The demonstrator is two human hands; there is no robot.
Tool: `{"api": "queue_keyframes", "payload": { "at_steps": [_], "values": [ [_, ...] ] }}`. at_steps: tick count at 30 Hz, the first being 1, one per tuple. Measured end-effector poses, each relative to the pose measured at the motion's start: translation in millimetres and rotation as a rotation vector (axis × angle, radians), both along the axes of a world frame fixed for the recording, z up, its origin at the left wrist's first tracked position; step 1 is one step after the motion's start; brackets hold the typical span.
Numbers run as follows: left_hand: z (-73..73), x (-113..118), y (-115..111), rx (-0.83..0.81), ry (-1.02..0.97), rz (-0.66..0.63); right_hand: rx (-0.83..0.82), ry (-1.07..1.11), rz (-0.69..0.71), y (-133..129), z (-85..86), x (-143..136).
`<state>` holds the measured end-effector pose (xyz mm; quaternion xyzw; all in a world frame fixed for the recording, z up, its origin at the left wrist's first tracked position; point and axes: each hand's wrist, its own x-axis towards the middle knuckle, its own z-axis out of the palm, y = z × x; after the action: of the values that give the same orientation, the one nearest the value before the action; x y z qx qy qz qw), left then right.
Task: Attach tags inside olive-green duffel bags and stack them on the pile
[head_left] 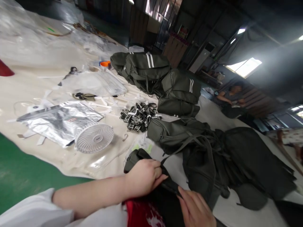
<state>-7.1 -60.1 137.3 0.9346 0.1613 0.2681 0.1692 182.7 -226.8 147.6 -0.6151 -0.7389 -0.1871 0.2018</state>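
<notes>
A person's two bare hands work on a dark olive bag (142,157) at the near edge of a worktop (47,82) covered in pale cream cloth. The left hand (144,178), at 6 o'clock, has its grip closed on the bag's dark fabric, fingers curled and thumb pressed down. The right hand (196,209), at 5 o'clock, lies flat with fingers extended, touching the same fabric; its grip is open, holding nothing. The bag sits at the worktop's near edge, just beside the person's red and black garment (144,214).

The cream cloth ends in a curved edge at 7 o'clock, with green floor (21,170) beyond it. The nearest bare cloth lies at 8 o'clock from the hands, between that edge and a round white fan (94,137) lying flat. To the right the way is crowded: a heap of dark bags (236,164) fills 3 o'clock, touching the held one's strap.

Counted: one fan; one silvery foil packet (59,121) beside it at 9 o'clock; one pile of black and white straps (139,116) at 12 o'clock; at least three more striped olive bags (146,67) stacked at 12 to 1 o'clock; one orange-lidded tub (105,64) behind them; clear plastic sheets (94,82) at 10 o'clock. Another person (233,96) sits well apart at 2 o'clock.
</notes>
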Motion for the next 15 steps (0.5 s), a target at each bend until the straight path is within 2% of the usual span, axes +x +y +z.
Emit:
{"api": "queue_keyframes", "payload": {
  "at_steps": [6,15],
  "values": [
    [10.9,-1,6,-0.173,0.144,-0.036,-0.116,0.024,-0.125,0,15.3,-18],
    [22.7,4,2,-0.249,0.232,-0.059,-0.091,0.029,-0.144,-7,9.6,-20]
  ]
}}
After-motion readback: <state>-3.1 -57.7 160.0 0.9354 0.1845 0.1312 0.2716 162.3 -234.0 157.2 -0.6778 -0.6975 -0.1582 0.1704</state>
